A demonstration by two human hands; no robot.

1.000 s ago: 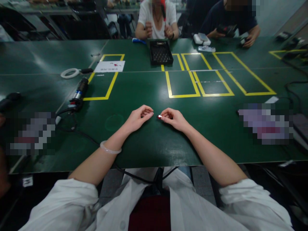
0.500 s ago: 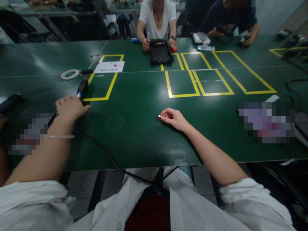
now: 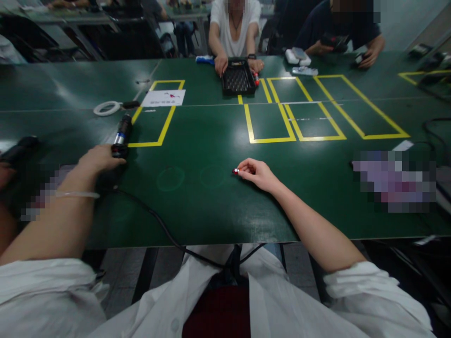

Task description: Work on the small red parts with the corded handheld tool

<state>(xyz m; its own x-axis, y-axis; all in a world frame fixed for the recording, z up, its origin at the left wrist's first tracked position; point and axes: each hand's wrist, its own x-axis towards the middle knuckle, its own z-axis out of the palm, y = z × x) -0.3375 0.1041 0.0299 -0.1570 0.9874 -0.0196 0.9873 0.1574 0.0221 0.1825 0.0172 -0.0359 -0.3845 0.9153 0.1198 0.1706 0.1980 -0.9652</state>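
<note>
My left hand [image 3: 100, 159] reaches to the left side of the green table. It closes around the near end of a black cylindrical power tool [image 3: 122, 134] with a silver-and-blue band; the tool hides part of the fingers. A pale bracelet circles that wrist. At the middle of the table, my right hand [image 3: 258, 174] rests on its side. Thumb and fingertips pinch a small red-and-silver piece [image 3: 236, 172], which points left; its exact kind is too small to make out.
A black cable [image 3: 158, 220] runs across the table's front edge. Yellow tape outlines [image 3: 271, 140] mark the far half. A white paper [image 3: 164, 98] and a white ring [image 3: 106, 108] lie back left. Opposite, one person handles a black tray [image 3: 238, 89]; another sits to the right.
My left hand has left the small piece and gone left to the black tool, which now points more straight away. The right hand stays put. Across the table, a person lowered a red-handled tool beside the tray.
</note>
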